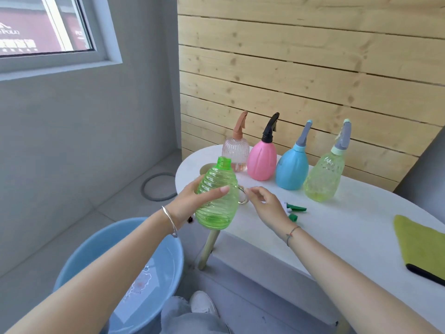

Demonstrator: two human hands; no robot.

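White table top (337, 220) is the biggest thing before me. On it stands what I judge to be the finished part of the work: four bottles in a row along the wooden wall, each closed with its sprayer. They are the clear pink bottle (236, 153), the pink bottle (262, 162), the blue bottle (292, 171) and the yellow-green bottle (323, 175). Lower at my left, the blue basin (72, 268) stands on the floor with water in it.

My left hand (190, 203) grips the green ribbed bottle (216, 198) around its belly, fingers and thumb curled on it. It holds the bottle almost upright in the air, at the near left edge of the table. The neck is open and I see no water line inside, so I think the filling is not yet done. The green spray head (297, 209) lies on the table just behind my right hand (267, 206), apart from its bottle, so screwing it back on is also left to do. My right hand hovers low over the table beside the bottle, with fingers loosely bent and nothing in them as far as I can see.

A green cloth (421, 244) lies at the right end of the table, well apart. A small pale ring (243, 203) sits between the bottle and my right fingertips; I cannot tell whether they touch it. On the way down to the basin, the table edge is close to the bottle, and the ring could be knocked.
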